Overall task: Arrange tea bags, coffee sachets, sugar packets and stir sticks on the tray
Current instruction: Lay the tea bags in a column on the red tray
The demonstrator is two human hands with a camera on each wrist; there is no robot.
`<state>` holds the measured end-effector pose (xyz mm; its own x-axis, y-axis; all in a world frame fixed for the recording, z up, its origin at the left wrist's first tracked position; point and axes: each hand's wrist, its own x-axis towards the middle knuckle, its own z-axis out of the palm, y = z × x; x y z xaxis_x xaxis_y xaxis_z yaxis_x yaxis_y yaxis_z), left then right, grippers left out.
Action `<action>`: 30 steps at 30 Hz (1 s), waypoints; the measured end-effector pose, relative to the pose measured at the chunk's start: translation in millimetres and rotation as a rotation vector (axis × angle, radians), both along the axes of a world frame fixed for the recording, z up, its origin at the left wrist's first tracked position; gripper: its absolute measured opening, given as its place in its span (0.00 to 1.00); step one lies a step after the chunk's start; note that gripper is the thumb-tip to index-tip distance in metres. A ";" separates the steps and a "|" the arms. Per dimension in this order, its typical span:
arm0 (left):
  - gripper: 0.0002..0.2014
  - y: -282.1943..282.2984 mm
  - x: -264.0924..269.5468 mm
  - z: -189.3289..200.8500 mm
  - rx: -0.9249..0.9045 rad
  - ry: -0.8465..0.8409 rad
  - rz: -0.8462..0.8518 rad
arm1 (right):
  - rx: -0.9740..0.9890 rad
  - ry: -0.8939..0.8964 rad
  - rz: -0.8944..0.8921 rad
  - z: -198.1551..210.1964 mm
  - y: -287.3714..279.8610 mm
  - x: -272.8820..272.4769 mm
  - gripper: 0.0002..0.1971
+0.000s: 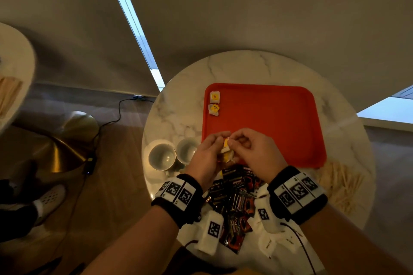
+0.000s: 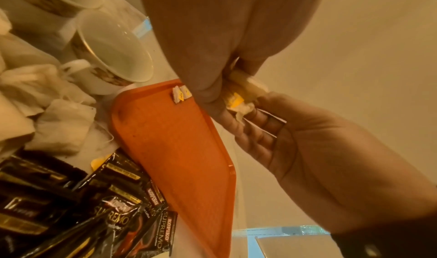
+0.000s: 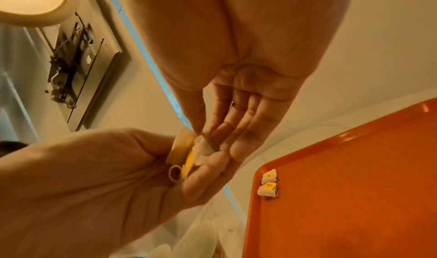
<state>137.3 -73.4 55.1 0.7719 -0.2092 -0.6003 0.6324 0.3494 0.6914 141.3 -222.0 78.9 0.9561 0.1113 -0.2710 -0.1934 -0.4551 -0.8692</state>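
Note:
A red tray (image 1: 268, 123) lies on a round marble table (image 1: 178, 105). Two folded tea bags (image 1: 214, 103) with yellow tags sit in its far left corner, also visible as tea bags (image 3: 268, 182) in the right wrist view. Over the tray's near left edge, my left hand (image 1: 220, 140) and right hand (image 1: 234, 142) meet and both pinch one tea bag (image 1: 226, 149) with a yellow tag. The left wrist view shows that tea bag (image 2: 238, 97) crumpled between left hand (image 2: 212, 94) and right hand (image 2: 264, 116). Dark coffee sachets (image 1: 234, 196) are piled under my wrists.
Two empty cups (image 1: 172, 154) stand left of the tray. A heap of wooden stir sticks (image 1: 339, 183) lies at its near right corner. Loose tea bags (image 2: 47, 112) lie near the cups. A second table (image 1: 13, 62) and a person's shoe (image 1: 51, 196) are at the left.

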 end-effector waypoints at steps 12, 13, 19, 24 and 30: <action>0.21 -17.3 13.4 -4.7 -0.006 -0.038 0.036 | -0.005 -0.038 -0.072 -5.8 -11.2 20.1 0.02; 0.20 -17.9 14.8 -4.8 -0.017 -0.035 0.043 | 0.018 -0.042 -0.088 -5.8 -13.5 22.6 0.02; 0.15 -16.3 21.9 -12.6 -0.030 -0.043 0.051 | 0.090 -0.092 -0.206 -9.3 -24.3 33.1 0.03; 0.23 -15.0 25.2 -14.1 -0.015 -0.069 -0.002 | 0.214 -0.083 -0.257 -4.1 -24.2 34.9 0.02; 0.15 -15.3 25.7 -12.7 0.069 -0.155 -0.073 | 0.147 -0.070 -0.180 -5.4 -22.9 38.1 0.06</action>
